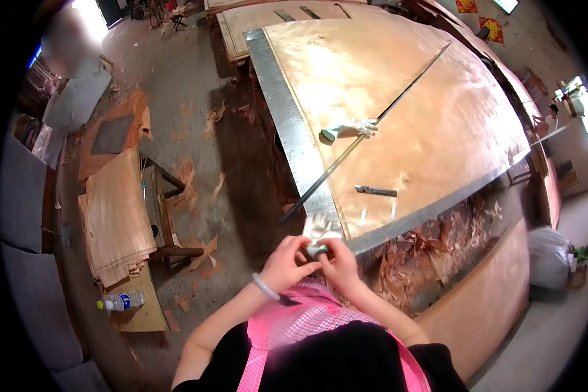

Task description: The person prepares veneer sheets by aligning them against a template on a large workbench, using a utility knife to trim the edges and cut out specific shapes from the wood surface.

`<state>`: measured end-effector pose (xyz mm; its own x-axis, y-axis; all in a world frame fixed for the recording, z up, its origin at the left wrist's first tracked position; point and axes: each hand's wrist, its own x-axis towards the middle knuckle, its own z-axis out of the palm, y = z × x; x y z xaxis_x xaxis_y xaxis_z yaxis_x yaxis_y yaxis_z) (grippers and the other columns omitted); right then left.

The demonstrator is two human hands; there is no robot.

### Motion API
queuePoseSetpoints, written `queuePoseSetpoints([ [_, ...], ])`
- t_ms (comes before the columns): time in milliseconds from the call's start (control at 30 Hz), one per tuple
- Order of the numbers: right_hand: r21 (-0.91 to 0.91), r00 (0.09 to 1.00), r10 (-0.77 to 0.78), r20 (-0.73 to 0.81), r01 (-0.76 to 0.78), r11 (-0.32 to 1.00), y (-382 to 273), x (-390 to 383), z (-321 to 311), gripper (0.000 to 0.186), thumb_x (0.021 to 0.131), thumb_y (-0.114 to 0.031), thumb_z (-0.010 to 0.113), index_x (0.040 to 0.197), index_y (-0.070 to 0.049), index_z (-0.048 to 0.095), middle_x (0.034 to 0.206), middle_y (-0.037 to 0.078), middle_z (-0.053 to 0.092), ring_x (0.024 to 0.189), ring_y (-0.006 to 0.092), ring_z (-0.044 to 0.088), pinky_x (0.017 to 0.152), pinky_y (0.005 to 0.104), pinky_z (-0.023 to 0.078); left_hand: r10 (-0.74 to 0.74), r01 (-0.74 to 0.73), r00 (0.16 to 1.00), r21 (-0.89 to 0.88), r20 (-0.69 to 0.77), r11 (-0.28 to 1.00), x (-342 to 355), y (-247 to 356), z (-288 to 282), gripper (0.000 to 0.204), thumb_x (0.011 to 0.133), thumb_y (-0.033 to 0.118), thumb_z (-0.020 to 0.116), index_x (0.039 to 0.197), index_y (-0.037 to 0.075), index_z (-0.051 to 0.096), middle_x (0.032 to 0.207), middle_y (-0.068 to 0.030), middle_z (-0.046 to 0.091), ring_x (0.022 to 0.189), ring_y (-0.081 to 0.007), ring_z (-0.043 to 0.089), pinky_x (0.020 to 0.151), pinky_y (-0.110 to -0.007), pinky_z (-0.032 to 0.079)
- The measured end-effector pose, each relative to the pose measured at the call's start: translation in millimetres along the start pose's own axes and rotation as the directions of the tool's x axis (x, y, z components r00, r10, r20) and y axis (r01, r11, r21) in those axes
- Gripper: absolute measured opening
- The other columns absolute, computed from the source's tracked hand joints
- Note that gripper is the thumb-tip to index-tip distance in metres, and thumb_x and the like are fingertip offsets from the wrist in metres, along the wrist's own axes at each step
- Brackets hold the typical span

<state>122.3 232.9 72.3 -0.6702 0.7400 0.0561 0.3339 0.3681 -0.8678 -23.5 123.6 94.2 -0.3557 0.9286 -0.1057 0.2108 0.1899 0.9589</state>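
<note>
My left hand (pixel 285 262) and my right hand (pixel 340 264) meet in front of my pink apron. Both have their fingers closed on the cuff of a white work glove (pixel 318 226), whose fingers point away from me over the metal-edged corner of the table. A second white glove (pixel 350 128) with a green cuff lies on a broad sheet of wood veneer (pixel 431 137). Beside that glove, a long thin metal straightedge (pixel 336 164) runs diagonally across the sheet. Closer to me rests a dark utility knife (pixel 375 191).
Metal strips (pixel 277 111) edge the table. Torn veneer scraps (pixel 431 251) are heaped under its near side. At left, stacked veneer sheets (pixel 114 215) lie on a wooden stand, with a plastic bottle (pixel 123 301) nearby. Another person (pixel 75 59) is at the far left.
</note>
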Motion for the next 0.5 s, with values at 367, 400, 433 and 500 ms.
queuePoseSetpoints([
  [367, 0.028, 0.996, -0.02, 0.088, 0.017, 0.999, 1, 0, -12, 0.051, 0.084, -0.009, 0.066, 0.134, -0.011, 0.058, 0.081, 0.014, 0.064, 0.07, 0.0292, 0.064, 0.067, 0.0385, 0.052, -0.029, 0.037, 0.998, -0.128, 0.062, 0.991, 4, -19, 14, 0.03, 0.087, 0.015, 0.075, 0.111, 0.0, 0.066, 0.089, -0.0065, 0.068, 0.083, -0.0131, 0.065, 0.074, -0.028, 0.053],
  [400, 0.01, 0.992, -0.058, 0.113, 0.057, 0.998, -3, 2, -12, 0.057, 0.084, -0.01, 0.066, 0.139, -0.013, 0.053, 0.08, 0.014, 0.063, 0.07, 0.0307, 0.064, 0.067, 0.0394, 0.052, -0.104, 0.131, 0.988, -0.27, 0.111, 0.954, 6, -20, 11, 0.03, 0.088, 0.015, 0.075, 0.113, 0.0, 0.066, 0.092, -0.0058, 0.069, 0.084, -0.0109, 0.065, 0.074, -0.026, 0.052],
  [433, -0.008, 0.986, -0.096, 0.138, 0.098, 0.995, -6, 2, -12, 0.063, 0.085, -0.01, 0.066, 0.145, -0.014, 0.049, 0.08, 0.015, 0.063, 0.07, 0.0322, 0.063, 0.067, 0.0402, 0.052, -0.17, 0.226, 0.971, -0.4, 0.171, 0.888, 6, -21, 10, 0.03, 0.089, 0.015, 0.074, 0.114, 0.0, 0.066, 0.095, -0.0051, 0.07, 0.084, -0.0088, 0.064, 0.074, -0.025, 0.052],
  [500, -0.002, 0.969, -0.099, 0.228, 0.102, 0.995, -11, 0, -14, 0.073, 0.086, -0.012, 0.066, 0.152, -0.017, 0.038, 0.079, 0.015, 0.062, 0.07, 0.0333, 0.062, 0.066, 0.0399, 0.051, -0.17, 0.178, 0.984, -0.269, 0.055, 0.947, 5, -17, 7, 0.02, 0.091, 0.012, 0.07, 0.105, -0.003, 0.068, 0.089, -0.0066, 0.071, 0.078, -0.0115, 0.067, 0.069, -0.025, 0.053],
])
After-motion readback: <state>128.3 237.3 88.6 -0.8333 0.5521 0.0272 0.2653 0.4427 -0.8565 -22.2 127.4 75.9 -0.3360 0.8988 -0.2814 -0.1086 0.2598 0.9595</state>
